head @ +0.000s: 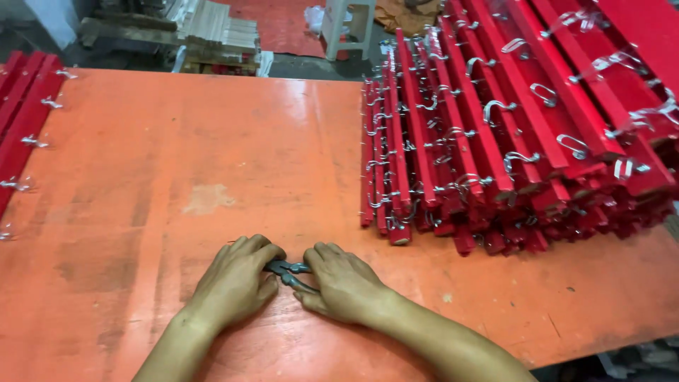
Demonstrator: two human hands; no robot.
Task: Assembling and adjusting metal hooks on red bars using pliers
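Note:
My left hand (pixel 237 283) and my right hand (pixel 343 283) rest close together on the orange table (pixel 212 155), near its front edge. Between them lies a small pair of dark metal pliers (pixel 288 271). The right hand's fingers wrap the plier handles; the left hand's fingers curl at the plier jaws. Whatever the jaws hold is hidden by the fingers. A big stack of red wooden bars with silver metal hooks (pixel 509 127) lies to the right, an arm's reach away.
Several more red bars with hooks (pixel 25 120) lie along the table's left edge. Beyond the far edge are stacked pale wood pieces (pixel 212 32) and a white plastic stool (pixel 350 25) on the floor.

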